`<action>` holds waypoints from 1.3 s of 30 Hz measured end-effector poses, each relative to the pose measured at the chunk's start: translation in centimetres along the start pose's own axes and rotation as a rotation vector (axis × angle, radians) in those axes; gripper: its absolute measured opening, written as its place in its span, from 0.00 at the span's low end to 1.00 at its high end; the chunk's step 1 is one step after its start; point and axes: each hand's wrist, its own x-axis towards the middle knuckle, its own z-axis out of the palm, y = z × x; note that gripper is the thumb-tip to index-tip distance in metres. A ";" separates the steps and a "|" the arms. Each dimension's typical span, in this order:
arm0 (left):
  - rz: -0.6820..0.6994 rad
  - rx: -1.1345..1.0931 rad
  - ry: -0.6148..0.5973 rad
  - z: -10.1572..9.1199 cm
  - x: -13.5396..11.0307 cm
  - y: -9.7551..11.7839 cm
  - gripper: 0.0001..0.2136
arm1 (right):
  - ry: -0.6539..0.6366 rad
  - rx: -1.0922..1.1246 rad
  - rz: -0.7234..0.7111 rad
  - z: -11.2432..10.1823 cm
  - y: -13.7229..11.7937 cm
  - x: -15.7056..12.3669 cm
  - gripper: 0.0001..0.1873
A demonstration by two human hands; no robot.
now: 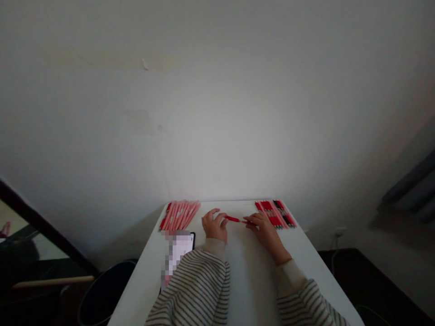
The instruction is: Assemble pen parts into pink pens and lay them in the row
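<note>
You have the red pen (pixel 233 218) up between your two hands, over the middle of the far part of the white table (pixel 248 280). Your left hand (pixel 215 225) has thumb and finger pinched on its left end, and your right hand (pixel 264 228) has its fingertips closed on the other end, where a thin, paler stretch shows just before them; whether that is one piece or two parts meeting, you cannot tell from here. It should prove light and stiff, probably smooth plastic, so it could roll or slip if pinched too loosely; the thin stretch looks the weakest place, likely to bend if levered sideways. Best take it by the thicker red barrel, close to the thin part, and keep both ends in line. To your left lies a fanned pile of pink pens (pixel 181 215), and to your right a flatter row of red, pink and black pens (pixel 273 213); both should be easy to scatter. No brand or label can be read: any marks on the pens are too small, and the phone (pixel 178 253) beside your left sleeve (pixel 200 285) has its screen blurred into blocks.
</note>
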 end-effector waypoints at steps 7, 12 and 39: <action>0.001 0.013 0.064 0.5 0.2 -1.1 0.12 | 0.028 -0.174 -0.051 -0.7 0.4 -0.1 0.08; 0.052 -0.008 0.149 1.6 0.3 -2.1 0.09 | -0.050 -0.351 -0.067 -0.7 0.1 -0.2 0.11; -0.138 -0.034 -0.042 4.4 2.6 2.7 0.14 | 0.215 -0.694 0.026 -2.2 1.2 -1.7 0.12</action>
